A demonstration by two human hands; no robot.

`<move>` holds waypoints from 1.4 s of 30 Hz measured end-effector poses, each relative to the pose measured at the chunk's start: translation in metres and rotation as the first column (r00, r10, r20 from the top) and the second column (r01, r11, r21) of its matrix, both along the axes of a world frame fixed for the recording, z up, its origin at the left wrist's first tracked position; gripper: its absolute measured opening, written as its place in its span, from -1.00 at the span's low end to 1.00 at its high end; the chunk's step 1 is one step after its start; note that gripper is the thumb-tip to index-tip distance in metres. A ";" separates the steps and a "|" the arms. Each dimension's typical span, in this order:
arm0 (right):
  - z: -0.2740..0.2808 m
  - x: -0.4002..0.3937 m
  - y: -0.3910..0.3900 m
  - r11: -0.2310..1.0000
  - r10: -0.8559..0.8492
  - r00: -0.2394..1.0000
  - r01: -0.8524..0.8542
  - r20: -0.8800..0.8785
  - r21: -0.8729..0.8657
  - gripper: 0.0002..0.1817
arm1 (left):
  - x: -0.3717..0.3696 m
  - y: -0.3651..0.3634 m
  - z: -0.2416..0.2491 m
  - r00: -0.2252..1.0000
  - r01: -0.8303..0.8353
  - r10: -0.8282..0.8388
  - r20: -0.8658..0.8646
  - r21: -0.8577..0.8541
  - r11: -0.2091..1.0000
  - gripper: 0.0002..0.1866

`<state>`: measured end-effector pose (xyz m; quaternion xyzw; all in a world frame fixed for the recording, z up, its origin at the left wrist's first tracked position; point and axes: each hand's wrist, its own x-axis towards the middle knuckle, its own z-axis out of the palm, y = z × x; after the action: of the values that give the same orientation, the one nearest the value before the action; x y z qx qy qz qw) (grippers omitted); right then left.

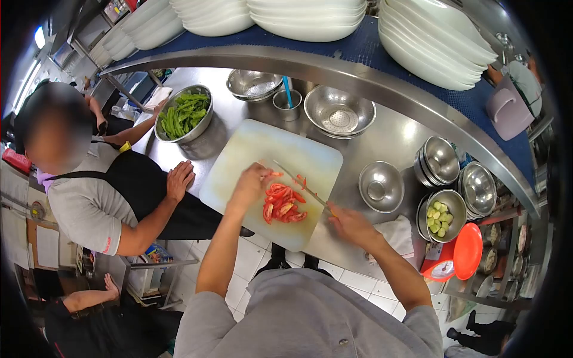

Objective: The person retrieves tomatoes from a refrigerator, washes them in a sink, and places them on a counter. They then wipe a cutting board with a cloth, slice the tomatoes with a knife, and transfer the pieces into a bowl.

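A white cutting board (239, 149) lies on the steel counter in front of me. On it is a pile of sliced red tomato (283, 204). My right hand (353, 225) is closed round the handle of a knife (301, 184), whose blade slants across the board up to the left. A few tomato slivers lie against the blade. My left hand (250, 184) is at the pile's upper left, fingertips pinched on a small tomato piece (276, 173) near the blade.
A co-worker (101, 179) stands at the left beside a metal bowl of green vegetables (185, 112). Steel bowls (381, 187), a bowl of cut pale-green pieces (440, 216) and a red scale (440, 262) stand right. A shelf edge (334, 62) with stacked white dishes overhangs the back.
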<state>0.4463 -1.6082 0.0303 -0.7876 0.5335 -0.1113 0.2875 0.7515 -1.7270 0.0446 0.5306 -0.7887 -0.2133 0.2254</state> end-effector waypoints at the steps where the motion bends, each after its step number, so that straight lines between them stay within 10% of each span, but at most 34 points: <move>1: -0.002 -0.003 0.000 1.000 0.012 1.000 -0.012 0.026 0.010 -0.47 | 0.000 0.012 -0.016 1.000 -0.009 0.009 -0.002 0.006 1.000 -0.81; 24: 0.058 0.057 -0.021 0.973 0.188 0.945 -0.143 -0.267 0.181 -0.35 | -0.014 0.022 -0.037 0.984 0.050 -0.061 -0.169 -0.065 0.997 -0.88; 30: 0.042 0.068 -0.029 0.993 0.120 0.985 -0.120 -0.127 0.002 -0.25 | -0.007 0.029 -0.039 0.977 0.058 -0.062 -0.205 -0.027 0.998 -0.86; 32: 0.077 0.061 -0.018 0.960 0.209 0.950 -0.154 -0.233 0.232 -0.26 | -0.008 0.028 -0.038 0.977 0.054 -0.051 -0.209 0.005 0.999 -0.85; 37: 0.006 0.069 -0.016 0.992 0.123 0.983 -0.126 -0.133 -0.012 -0.25 | -0.005 0.030 -0.044 0.977 0.054 -0.062 -0.206 -0.041 0.998 -0.84; 42: 0.093 0.053 -0.003 0.982 0.153 0.976 -0.133 -0.157 0.133 -0.36 | -0.006 0.030 -0.040 0.974 0.057 -0.077 -0.212 -0.101 0.993 -0.85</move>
<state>0.4990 -1.6109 0.1238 -0.8115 0.5033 0.0088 0.2967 0.7457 -1.6965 0.0050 0.4662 -0.7864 -0.2395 0.3269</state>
